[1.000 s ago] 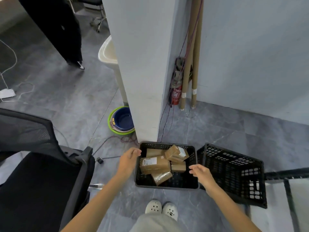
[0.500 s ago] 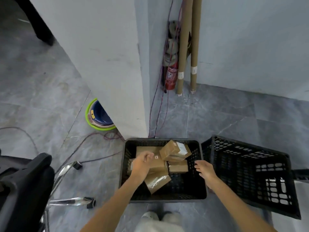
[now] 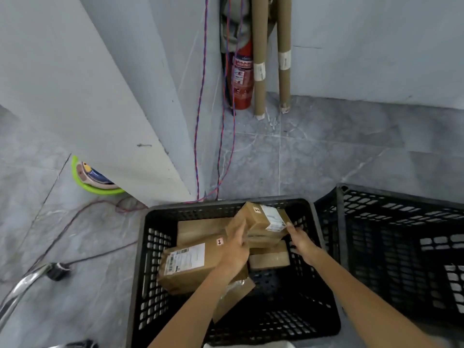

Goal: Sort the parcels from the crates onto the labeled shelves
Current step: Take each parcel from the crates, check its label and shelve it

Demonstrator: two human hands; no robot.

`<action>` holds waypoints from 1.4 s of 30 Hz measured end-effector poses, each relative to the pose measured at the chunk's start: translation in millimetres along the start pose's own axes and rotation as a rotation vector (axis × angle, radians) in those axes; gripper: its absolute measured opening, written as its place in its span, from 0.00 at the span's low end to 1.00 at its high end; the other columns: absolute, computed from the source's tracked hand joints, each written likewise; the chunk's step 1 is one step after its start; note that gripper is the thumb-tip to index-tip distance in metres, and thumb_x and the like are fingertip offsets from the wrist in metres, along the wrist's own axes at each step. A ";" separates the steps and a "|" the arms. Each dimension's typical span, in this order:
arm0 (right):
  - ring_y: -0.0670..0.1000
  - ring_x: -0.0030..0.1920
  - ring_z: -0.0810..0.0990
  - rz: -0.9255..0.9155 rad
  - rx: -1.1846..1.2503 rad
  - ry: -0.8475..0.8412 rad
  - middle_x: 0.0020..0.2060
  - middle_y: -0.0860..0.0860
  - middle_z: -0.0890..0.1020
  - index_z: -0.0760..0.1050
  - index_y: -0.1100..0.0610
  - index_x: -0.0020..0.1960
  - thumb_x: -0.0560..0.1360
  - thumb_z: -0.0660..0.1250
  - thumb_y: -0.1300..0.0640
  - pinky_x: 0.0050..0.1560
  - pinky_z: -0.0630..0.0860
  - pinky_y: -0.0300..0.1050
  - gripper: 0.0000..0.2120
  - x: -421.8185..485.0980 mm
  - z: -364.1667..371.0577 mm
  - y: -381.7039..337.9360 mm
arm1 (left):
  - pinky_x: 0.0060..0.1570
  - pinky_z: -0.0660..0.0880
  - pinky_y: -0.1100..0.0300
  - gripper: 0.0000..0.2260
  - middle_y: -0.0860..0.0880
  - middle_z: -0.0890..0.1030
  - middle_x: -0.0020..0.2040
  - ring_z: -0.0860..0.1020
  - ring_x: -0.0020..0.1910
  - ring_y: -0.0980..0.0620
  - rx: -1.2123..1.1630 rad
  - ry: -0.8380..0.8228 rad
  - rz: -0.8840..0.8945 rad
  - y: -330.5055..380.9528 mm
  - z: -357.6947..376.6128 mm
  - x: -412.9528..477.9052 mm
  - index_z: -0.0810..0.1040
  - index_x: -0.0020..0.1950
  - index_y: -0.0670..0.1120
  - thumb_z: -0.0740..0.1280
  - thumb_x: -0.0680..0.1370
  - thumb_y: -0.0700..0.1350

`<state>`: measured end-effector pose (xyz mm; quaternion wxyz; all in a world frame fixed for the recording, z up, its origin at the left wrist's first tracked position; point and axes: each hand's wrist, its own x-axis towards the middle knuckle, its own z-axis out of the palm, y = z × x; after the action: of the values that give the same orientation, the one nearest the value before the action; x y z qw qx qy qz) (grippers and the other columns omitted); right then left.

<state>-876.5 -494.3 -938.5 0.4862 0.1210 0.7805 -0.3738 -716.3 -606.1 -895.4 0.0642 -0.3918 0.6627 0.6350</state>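
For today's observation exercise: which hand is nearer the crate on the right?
Right. The right hand touches the top parcel on the side facing that crate; the left hand holds its opposite side.

black lattice crate [image 3: 150, 247] | brown parcels [image 3: 193, 267] | red extinguisher [image 3: 242, 81] | grey marbled floor [image 3: 326, 151]
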 end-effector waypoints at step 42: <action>0.51 0.53 0.80 -1.367 0.477 0.370 0.52 0.53 0.79 0.71 0.51 0.58 0.76 0.66 0.58 0.55 0.77 0.47 0.11 -828.3 -416.2 -327.2 | 0.49 0.71 0.66 0.09 0.57 0.78 0.50 0.76 0.50 0.58 -0.098 0.067 1.131 790.4 -46.1 -494.5 0.72 0.51 0.57 0.58 0.81 0.43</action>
<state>-923.2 -284.0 20.7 -0.0332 -0.2280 0.6487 -0.7253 -833.6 -520.4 26.7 -0.3251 0.0017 0.7407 0.5879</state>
